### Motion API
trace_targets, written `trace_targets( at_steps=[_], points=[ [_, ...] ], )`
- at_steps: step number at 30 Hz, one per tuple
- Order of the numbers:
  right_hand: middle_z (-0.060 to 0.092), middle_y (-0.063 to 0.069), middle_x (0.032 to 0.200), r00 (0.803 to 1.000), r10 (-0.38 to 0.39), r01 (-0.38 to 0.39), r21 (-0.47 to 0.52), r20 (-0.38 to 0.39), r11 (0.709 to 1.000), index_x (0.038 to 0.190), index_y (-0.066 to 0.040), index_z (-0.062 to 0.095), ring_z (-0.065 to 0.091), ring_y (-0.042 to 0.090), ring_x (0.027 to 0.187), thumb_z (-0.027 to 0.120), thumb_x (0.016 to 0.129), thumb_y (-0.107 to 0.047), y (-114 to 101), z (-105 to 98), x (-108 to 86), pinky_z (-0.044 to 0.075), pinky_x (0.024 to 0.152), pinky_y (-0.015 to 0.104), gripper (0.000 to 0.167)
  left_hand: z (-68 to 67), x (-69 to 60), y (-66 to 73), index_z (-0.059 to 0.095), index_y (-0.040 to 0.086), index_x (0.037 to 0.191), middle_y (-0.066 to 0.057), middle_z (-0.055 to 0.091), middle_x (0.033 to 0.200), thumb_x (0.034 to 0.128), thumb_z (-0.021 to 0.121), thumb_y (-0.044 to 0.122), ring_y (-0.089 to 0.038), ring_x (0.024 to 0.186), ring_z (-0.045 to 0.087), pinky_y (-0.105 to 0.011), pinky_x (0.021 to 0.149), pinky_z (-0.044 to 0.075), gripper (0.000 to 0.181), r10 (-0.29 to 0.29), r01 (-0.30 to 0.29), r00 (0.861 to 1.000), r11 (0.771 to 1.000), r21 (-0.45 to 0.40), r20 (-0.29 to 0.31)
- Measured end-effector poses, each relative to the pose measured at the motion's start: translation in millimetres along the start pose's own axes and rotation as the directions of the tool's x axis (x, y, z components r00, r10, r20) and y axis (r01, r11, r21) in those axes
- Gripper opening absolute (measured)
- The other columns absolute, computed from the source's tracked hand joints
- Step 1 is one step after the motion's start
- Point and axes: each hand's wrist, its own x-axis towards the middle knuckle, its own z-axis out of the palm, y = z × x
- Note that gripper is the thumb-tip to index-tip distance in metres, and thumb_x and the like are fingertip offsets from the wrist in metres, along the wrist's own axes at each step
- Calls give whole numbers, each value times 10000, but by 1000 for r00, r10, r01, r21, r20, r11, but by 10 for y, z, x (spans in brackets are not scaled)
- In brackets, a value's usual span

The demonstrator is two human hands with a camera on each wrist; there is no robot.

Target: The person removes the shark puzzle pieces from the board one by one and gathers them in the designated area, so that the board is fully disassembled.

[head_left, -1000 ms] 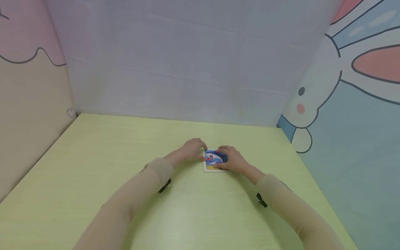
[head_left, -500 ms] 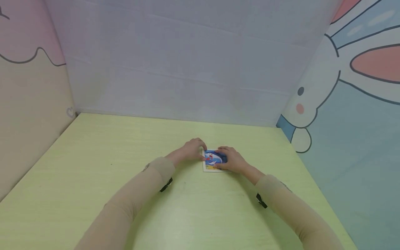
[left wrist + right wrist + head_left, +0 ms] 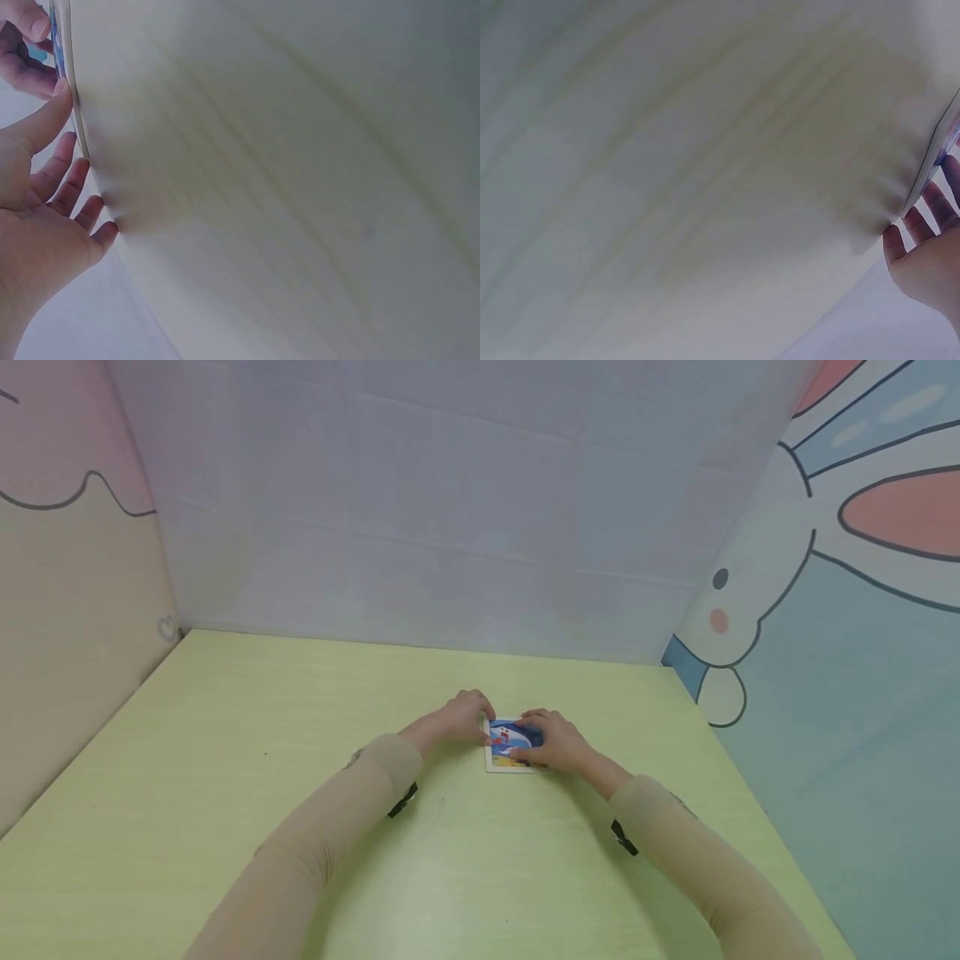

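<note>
A small square picture board (image 3: 497, 764) with a white border and a blue and yellow print lies flat on the yellow table. My left hand (image 3: 463, 717) is at its left side, thumb at the left edge and a finger near the far corner. In the left wrist view, the thumb of the left hand (image 3: 45, 217) touches the board (image 3: 81, 131), with other fingertips at its edge and on the table. My right hand (image 3: 562, 743) holds the right part, thumb and fingers over the print. The board's right side is hidden. In the right wrist view, the right hand's fingers (image 3: 931, 221) meet the board's edge (image 3: 930, 161).
The table (image 3: 225, 760) extends around the board. A pale cloth wall (image 3: 420, 510) stands behind it. A printed beige and pink wall (image 3: 75, 610) is on the left, and one with a rabbit (image 3: 847, 693) on the right.
My right thumb has shifted slightly over the lower part of the print. Otherwise both hands and the board stay almost in place, and the head view has drifted a little.
</note>
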Motion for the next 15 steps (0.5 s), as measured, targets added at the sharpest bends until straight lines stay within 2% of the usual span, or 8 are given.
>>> trace_targets(
  at_steps=[7,15],
  points=[
    [537,78,1297,995,78,-79,-34,-56,996,1205,-133,645,474,300,1180,671,822,-499,-40,19,67,355,974,531,530,3,18,-17,634,101,1150,-116,484,1350,770,776,257,-341,1276,385,-480,1064,303,434,2,-2,1000,1000,2,7],
    [545,73,1274,992,99,-102,-38,-79,994,1171,-138,664,480,294,1141,685,815,-490,-73,30,64,367,964,508,501,-6,-1,-3,637,99,1132,-111,514,1302,754,793,244,-332,1250,394,-474,1060,302,434,-7,6,1000,999,-33,-15]
  ],
)
